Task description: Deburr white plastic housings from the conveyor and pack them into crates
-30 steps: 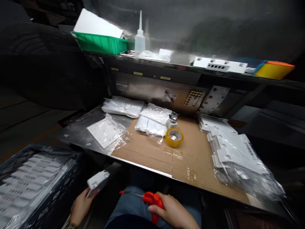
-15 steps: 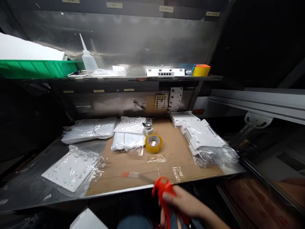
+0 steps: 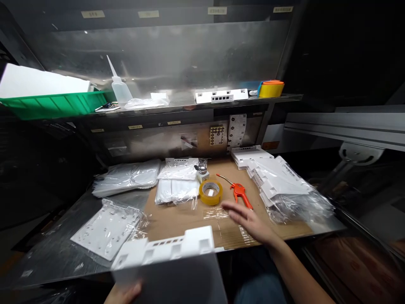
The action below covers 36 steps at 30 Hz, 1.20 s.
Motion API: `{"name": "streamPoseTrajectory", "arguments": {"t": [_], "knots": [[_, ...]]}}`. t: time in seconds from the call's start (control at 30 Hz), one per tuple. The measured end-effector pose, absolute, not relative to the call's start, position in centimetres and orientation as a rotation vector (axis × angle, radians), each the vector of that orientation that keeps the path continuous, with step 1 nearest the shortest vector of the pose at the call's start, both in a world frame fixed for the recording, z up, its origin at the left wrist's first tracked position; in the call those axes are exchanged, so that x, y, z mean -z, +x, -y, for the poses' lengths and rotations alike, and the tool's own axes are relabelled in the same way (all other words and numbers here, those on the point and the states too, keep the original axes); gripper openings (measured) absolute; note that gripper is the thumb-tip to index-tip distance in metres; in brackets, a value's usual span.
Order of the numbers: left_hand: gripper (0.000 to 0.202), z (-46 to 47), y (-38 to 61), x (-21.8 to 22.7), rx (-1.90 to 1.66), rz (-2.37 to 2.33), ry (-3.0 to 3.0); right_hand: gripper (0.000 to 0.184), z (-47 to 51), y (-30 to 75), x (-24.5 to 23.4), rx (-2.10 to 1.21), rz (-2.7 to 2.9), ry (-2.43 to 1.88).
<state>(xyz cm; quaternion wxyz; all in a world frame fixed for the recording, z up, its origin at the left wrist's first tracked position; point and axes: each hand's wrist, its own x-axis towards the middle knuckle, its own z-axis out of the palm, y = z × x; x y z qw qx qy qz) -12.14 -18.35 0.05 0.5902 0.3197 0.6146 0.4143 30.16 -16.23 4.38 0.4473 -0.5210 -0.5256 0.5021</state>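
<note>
Head view: I've got left hand (image 3: pixel 125 292) gripping white slotted plastic housing (image 3: pixel 172 276) at near edge of grey metal desk (image 3: pixel 50 251), slots crosswise, right end nearest the spread, empty right hand (image 3: pixel 249 222).

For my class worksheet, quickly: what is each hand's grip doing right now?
Left hand: holding the white casing, fingers partly hidden.
Right hand: open, holding nothing, nearest the red air gun.

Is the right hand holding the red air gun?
No, the red air gun lies on the cardboard, and the right hand is open with nothing in its grasp.
</note>
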Motion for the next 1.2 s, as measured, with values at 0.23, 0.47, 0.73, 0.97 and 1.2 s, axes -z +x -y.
{"name": "streamPoseTrajectory", "arguments": {"t": [0.23, 0.47, 0.73, 0.97, 1.2], "knots": [[0.047, 13.2, -3.4, -4.5, -0.759, -1.084, 1.449, 0.073, 23.1, 28.7, 0.8, -1.668, 0.648, -0.875], [0.052, 14.8, -0.8, -9.3, -0.626, -0.098, 2.769, 0.072, 26.1, 32.1, 2.1, -1.997, 0.341, -0.837], [0.032, 11.5, -0.4, -3.6, -1.163, -0.457, 2.960, 0.044, 26.3, 33.2, 2.2, -1.854, 0.279, -0.962], [0.020, 2.4, -2.5, 1.5, -1.048, -1.409, 2.683, 0.067, 26.1, 35.3, 3.4, -1.480, 0.017, -1.024], [0.023, 2.1, -1.4, -1.9, -1.189, -1.387, 2.271, 0.080, 25.2, 35.1, 3.4, -1.369, 0.089, -1.021]]}}
